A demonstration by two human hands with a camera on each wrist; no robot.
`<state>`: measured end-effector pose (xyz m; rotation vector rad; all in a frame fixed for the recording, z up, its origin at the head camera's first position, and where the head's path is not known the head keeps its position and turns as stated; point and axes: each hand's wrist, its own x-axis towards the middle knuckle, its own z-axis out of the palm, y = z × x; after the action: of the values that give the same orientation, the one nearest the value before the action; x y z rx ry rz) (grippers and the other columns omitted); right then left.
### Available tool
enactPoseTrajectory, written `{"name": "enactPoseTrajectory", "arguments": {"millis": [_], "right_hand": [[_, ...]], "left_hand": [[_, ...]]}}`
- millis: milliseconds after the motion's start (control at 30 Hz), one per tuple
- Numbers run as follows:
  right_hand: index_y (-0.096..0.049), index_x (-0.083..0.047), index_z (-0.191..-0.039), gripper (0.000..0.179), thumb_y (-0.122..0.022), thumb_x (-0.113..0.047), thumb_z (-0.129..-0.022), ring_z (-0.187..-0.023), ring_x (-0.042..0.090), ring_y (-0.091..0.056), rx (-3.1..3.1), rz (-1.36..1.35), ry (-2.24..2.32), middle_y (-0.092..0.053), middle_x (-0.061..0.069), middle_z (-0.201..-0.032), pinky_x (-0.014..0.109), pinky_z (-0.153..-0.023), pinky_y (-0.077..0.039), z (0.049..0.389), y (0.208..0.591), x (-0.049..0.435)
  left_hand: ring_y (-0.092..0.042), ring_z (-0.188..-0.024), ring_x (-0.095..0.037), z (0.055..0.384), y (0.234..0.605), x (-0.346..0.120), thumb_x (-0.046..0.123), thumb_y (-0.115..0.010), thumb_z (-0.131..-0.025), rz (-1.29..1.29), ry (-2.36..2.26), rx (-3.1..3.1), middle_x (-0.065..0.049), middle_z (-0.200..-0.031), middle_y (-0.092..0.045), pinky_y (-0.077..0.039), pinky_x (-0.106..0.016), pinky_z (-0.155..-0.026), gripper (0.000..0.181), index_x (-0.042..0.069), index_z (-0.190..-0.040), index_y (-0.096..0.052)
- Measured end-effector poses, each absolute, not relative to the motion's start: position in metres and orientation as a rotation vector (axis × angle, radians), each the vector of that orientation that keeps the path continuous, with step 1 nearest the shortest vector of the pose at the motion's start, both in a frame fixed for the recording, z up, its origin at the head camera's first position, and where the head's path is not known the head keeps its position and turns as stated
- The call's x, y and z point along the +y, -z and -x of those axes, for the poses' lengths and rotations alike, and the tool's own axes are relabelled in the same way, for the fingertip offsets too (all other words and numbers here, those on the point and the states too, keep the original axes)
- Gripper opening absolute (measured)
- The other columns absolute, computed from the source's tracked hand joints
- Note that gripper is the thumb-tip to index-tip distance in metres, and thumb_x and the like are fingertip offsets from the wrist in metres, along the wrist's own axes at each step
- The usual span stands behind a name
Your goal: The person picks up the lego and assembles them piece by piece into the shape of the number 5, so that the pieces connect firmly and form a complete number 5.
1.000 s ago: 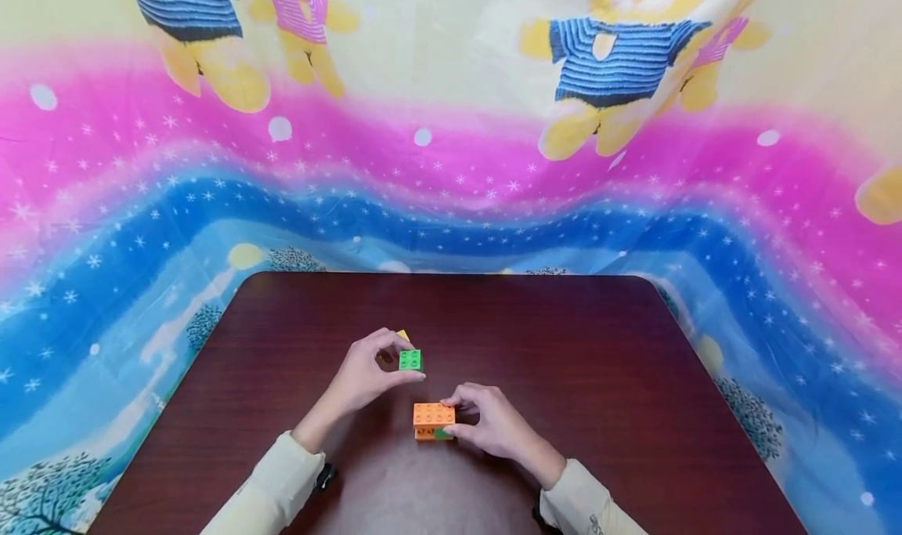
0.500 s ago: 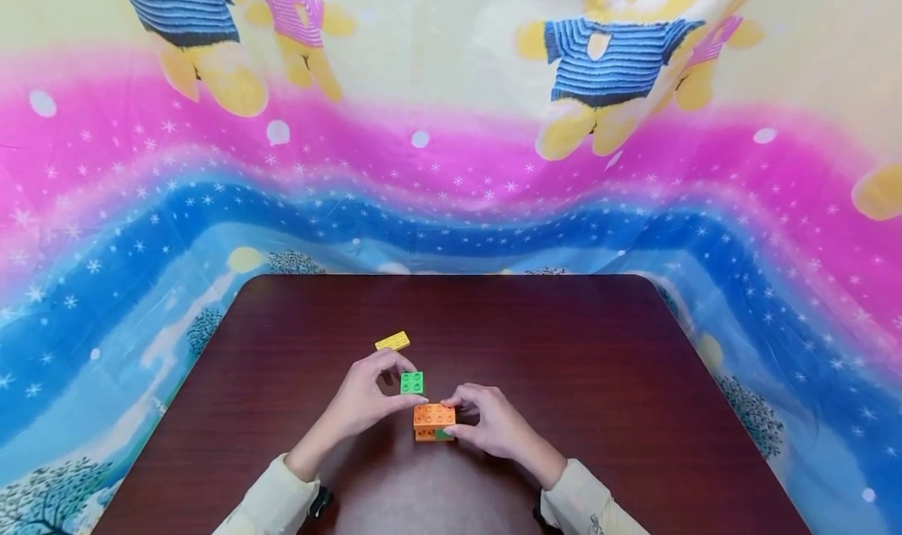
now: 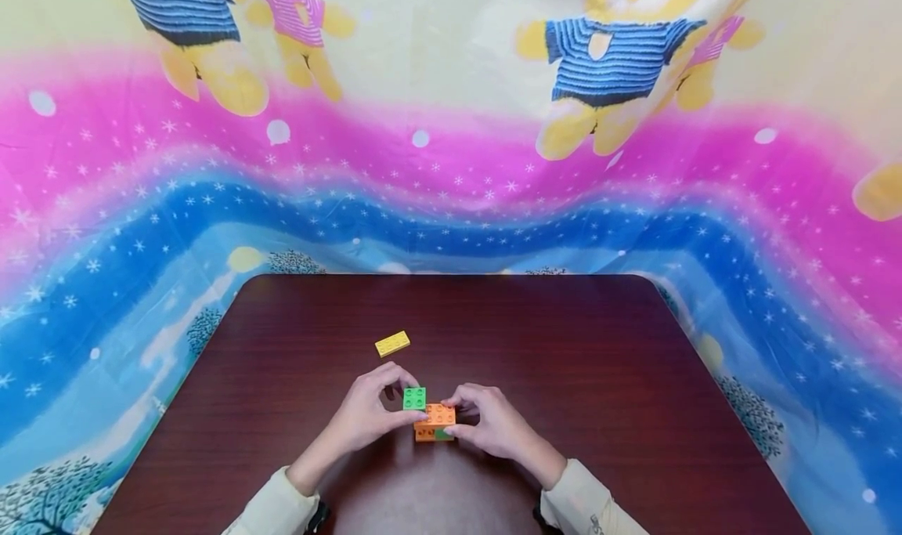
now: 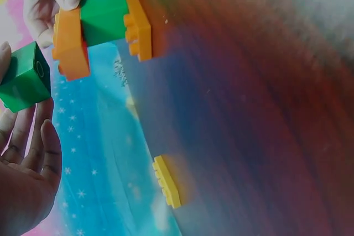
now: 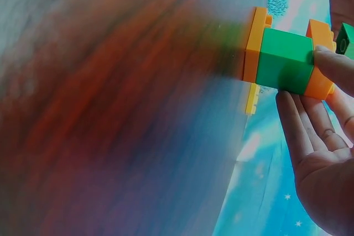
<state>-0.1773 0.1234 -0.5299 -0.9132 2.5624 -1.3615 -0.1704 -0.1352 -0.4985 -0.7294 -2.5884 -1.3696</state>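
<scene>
My left hand [image 3: 369, 410] pinches a small green building brick [image 3: 414, 399] between thumb and fingers, studs up. In the left wrist view that green brick [image 4: 25, 78] hangs just above the stack's left end, with a gap beneath it. My right hand [image 3: 493, 421] grips the right end of the stack's top orange brick [image 3: 440, 417]. Under this sits another green brick [image 5: 285, 61], on the right part of a thin orange base brick [image 4: 141, 26] that lies on the table. The stack's left side is open between the two orange layers.
A flat yellow brick [image 3: 392, 344] lies on the dark brown table [image 3: 550, 331], beyond my left hand. A printed bear curtain [image 3: 451, 175] hangs behind the table and along its sides.
My left hand has brought the green brick nearer to me, down to the stack's left end. The yellow brick has come fully into sight. My right hand stays on the stack.
</scene>
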Motion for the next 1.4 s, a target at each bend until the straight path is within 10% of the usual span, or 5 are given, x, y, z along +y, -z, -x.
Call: {"name": "enactPoseTrajectory", "arguments": {"millis": [1400], "right_hand": [[-0.071, -0.017, -0.106, 0.025, -0.086, -0.012, -0.086, -0.101, 0.012, -0.072, 2.568, 0.888, 1.314, -0.073, 0.001, -0.11, 0.028, -0.087, -0.061, 0.179, 0.529, 0.125]], "left_hand": [[-0.064, -0.082, -0.017, 0.163, 0.518, -0.125, 0.027, -0.09, -0.082, 0.776, 1.412, -2.602, 0.015, -0.101, -0.061, -0.058, -0.027, -0.071, 0.038, 0.033, -0.112, -0.067]]}}
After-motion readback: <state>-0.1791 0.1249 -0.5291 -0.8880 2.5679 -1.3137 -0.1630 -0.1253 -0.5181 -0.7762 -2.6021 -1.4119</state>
